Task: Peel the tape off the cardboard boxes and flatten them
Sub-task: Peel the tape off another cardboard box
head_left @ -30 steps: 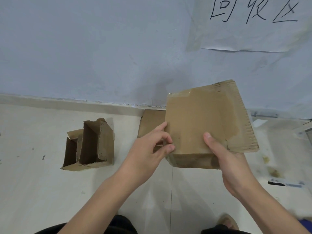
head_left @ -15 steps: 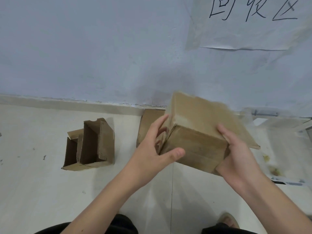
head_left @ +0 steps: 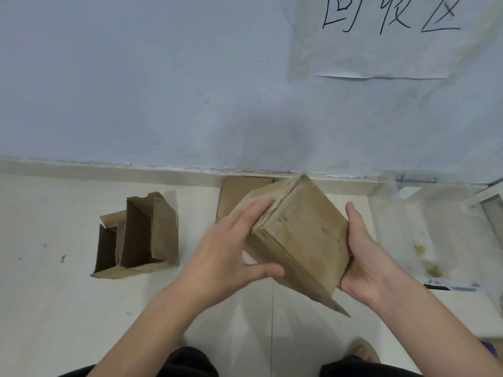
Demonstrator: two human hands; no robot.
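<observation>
While tilted, cardboard box sits between hands | left hand grips it | right hand cradles it

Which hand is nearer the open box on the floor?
Left. The left hand holds the held box just right of the open box; the right hand grips the held box's far side.
</observation>
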